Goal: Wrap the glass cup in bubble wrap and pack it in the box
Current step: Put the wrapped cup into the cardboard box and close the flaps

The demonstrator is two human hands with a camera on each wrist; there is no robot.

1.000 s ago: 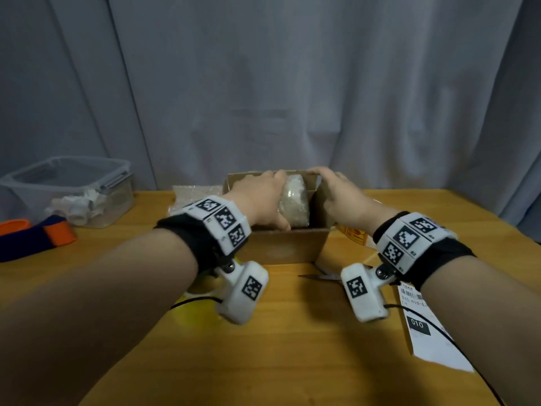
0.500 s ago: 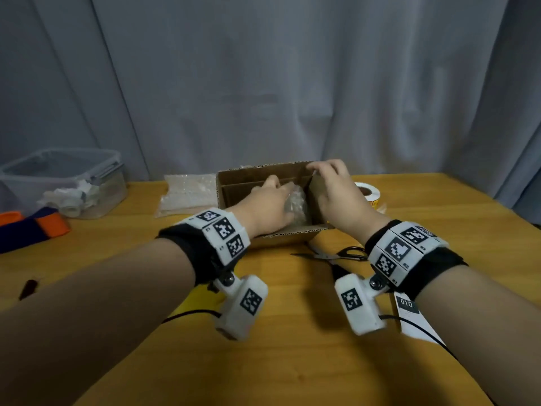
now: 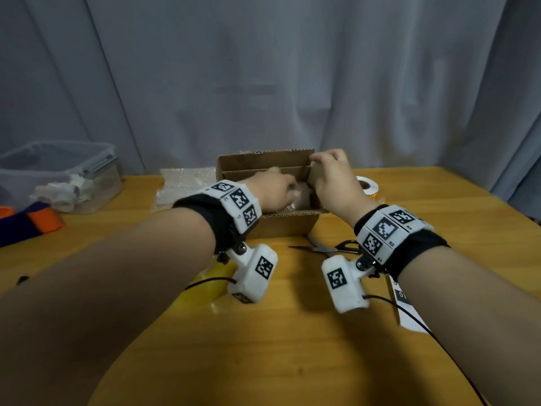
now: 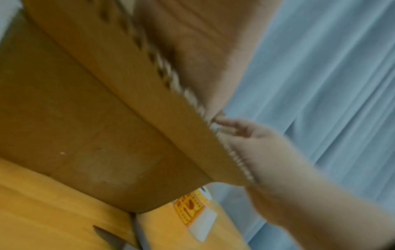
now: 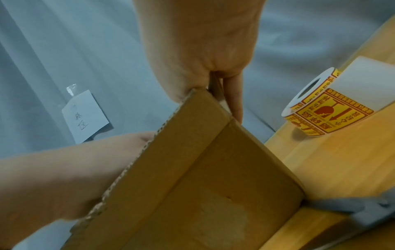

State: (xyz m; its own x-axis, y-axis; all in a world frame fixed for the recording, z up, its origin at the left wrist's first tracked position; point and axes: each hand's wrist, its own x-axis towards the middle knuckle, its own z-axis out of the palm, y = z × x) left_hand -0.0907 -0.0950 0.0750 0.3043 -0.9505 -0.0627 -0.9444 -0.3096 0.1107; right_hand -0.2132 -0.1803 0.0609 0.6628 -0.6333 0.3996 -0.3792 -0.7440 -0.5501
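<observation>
Bubble-wrapped cup [image 3: 300,197] sits inside cardboard box [image 3: 281,230], left hand [image 3: 273,190] grasping it; right hand [image 3: 333,177] pinches the box flap; wooden table [image 3: 292,347], grey curtain [image 3: 263,68] behind

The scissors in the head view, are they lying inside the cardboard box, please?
No, the scissors lie on the wooden table in front of the cardboard box.

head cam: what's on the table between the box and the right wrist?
Scissors lie on the wooden table, in front of the cardboard box and just ahead of the right wrist; the head view shows it.
</observation>
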